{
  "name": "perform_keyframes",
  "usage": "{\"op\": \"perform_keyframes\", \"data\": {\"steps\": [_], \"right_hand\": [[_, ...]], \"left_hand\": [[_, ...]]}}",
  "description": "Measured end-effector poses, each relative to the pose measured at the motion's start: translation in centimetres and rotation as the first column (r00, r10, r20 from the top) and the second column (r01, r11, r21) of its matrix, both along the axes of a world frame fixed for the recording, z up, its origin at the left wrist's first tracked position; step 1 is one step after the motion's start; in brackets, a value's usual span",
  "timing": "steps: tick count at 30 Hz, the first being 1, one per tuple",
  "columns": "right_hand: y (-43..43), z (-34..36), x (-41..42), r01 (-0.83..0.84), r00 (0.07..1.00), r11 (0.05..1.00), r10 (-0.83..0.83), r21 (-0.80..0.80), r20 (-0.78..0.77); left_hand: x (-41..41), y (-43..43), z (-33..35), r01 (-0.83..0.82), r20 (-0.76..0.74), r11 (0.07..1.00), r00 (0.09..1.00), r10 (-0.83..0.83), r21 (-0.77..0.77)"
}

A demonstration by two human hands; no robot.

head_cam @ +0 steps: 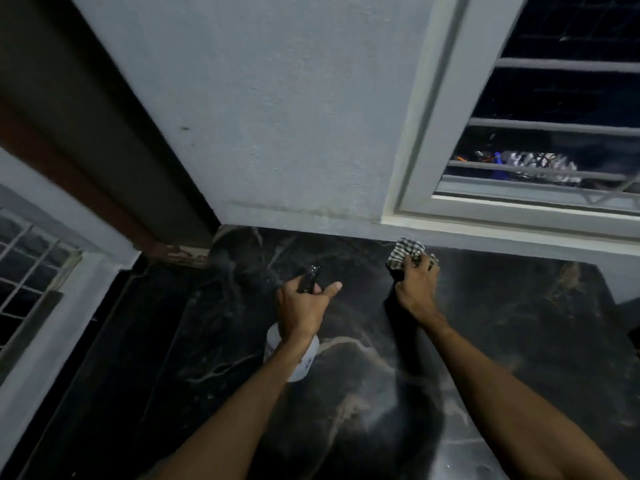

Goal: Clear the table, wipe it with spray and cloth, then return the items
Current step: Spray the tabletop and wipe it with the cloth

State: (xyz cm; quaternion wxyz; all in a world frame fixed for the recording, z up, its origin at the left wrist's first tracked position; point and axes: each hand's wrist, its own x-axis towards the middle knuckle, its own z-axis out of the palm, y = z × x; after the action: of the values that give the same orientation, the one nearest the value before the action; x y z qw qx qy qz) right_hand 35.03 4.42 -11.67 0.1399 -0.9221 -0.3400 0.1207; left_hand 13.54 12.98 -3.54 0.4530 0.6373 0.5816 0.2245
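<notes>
A dark marbled table (502, 341) fills the lower part of the view. My left hand (301, 311) grips a white spray bottle (304, 362) with a black nozzle pointing toward the far wall, held above the table's middle. My right hand (417, 285) presses a black-and-white checked cloth (403, 252) onto the tabletop near the far edge, just below the window sill. Part of the cloth is hidden under my fingers.
A pale wall (277, 116) rises behind the table. A barred window (554, 133) with a white frame sits at the right, with some striped items behind the bars. A dark door frame (104, 150) stands at the left, and another grille (27, 265) at the far left.
</notes>
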Motion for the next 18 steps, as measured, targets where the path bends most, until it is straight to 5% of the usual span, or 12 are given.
{"op": "perform_keyframes", "data": {"steps": [10, 12, 15, 18], "right_hand": [[9.5, 0.7, -11.1, -0.045, 0.999, 0.999, 0.045, -0.012, -0.002], [12.0, 0.7, -15.6, -0.222, 0.974, 0.975, 0.222, 0.004, -0.043], [14.0, 0.1, -18.8, -0.582, 0.813, 0.813, 0.582, 0.032, -0.016], [16.9, 0.2, -16.2, -0.365, 0.931, 0.930, 0.366, 0.047, -0.013]], "left_hand": [[-9.8, 6.7, 0.4, -0.132, -0.057, 0.991, 0.990, 0.130, -0.025], [-11.2, 7.8, -0.1, -0.181, -0.063, 0.983, 0.982, 0.180, -0.009], [-12.9, 9.2, -0.6, -0.198, -0.046, 0.980, 0.979, 0.198, 0.005], [-14.6, 10.8, -0.3, -0.199, -0.011, 0.980, 0.980, 0.199, -0.005]]}}
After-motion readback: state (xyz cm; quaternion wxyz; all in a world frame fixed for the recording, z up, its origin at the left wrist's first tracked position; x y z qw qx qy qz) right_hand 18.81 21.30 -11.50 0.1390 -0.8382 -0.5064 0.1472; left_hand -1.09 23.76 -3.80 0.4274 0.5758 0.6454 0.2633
